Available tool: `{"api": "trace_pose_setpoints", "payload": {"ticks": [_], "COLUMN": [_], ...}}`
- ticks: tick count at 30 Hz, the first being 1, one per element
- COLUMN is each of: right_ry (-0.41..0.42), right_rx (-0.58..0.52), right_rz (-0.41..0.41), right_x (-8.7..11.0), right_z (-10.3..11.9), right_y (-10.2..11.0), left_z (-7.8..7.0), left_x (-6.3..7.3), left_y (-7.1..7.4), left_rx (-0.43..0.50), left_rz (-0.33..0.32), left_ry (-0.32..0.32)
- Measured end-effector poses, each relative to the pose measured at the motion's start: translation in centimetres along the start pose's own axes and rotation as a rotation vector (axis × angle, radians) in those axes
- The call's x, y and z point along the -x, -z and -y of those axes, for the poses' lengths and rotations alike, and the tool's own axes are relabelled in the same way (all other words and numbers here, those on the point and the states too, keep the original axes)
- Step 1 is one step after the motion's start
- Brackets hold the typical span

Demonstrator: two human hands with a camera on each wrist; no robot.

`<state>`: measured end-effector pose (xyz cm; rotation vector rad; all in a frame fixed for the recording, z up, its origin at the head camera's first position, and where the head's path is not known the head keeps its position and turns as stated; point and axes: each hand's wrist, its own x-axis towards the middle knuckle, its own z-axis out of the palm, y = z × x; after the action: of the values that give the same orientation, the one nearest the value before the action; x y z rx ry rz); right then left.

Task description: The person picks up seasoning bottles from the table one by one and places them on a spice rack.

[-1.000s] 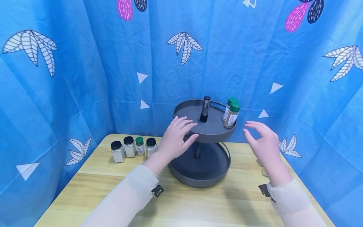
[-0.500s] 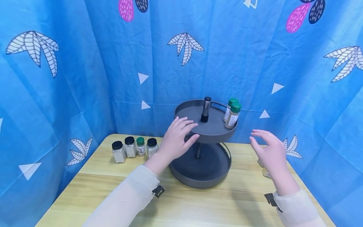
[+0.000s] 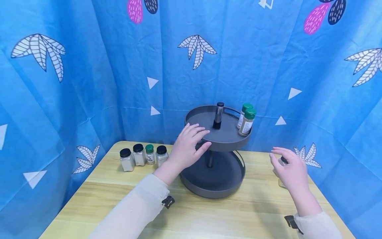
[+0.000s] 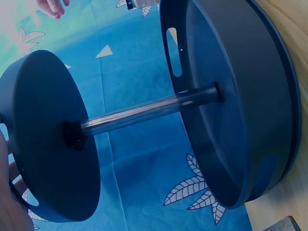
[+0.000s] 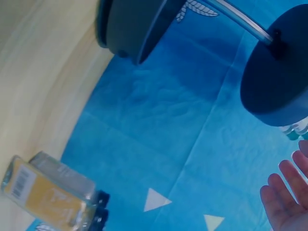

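My left hand [image 3: 186, 147] grips the left rim of a dark grey two-tier turntable [image 3: 228, 146], fingers over the upper tier and thumb lower down. In the left wrist view, its fingers [image 4: 14, 171] show by the slot in that tier's rim. My right hand [image 3: 290, 169] is raised over the table's right side, fingers loosely bent and holding nothing. Just beyond it stand two jars, partly hidden in the head view; the right wrist view shows a yellow-labelled jar [image 5: 45, 197] with a dark lid. Two green-capped spice bottles [image 3: 246, 122] stand on the upper tier's right side.
A row of jars stands on the table's left: black-lidded jars [image 3: 127, 161] and a small green-capped bottle [image 3: 150, 155]. A clear post with a black cap [image 3: 219, 114] rises from the upper tier. A blue patterned curtain [image 3: 167, 66] encloses the wooden table [image 3: 191, 219].
My right hand has moved right and down, away from the upper tier towards the jars on the right. My left hand keeps its place at the rim. The head view has shifted slightly.
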<state>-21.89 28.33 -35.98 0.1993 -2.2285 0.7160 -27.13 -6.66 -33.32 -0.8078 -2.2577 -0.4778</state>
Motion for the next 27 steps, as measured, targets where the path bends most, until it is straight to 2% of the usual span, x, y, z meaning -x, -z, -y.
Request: {"api": "trace_pose_setpoints", "payload": {"ticks": [10, 21, 27], "right_ry": [-0.027, -0.077, -0.116], "right_rx": [0.042, 0.065, 0.072], "right_rz": [0.0, -0.003, 0.03], "right_x": [1.2, 1.6, 1.9], "right_z": [-2.0, -3.8, -5.0], "right_y": [-0.1, 0.1, 0.5], "left_z": [-0.1, 0.0, -0.1], "left_x": [0.1, 0.2, 0.1], "left_y": [0.0, 0.0, 0.1], "left_rx": [-0.002, -0.005, -0.001], "left_rz": [0.007, 0.013, 0.017], "left_ry": [0.01, 0.017, 0.012]}}
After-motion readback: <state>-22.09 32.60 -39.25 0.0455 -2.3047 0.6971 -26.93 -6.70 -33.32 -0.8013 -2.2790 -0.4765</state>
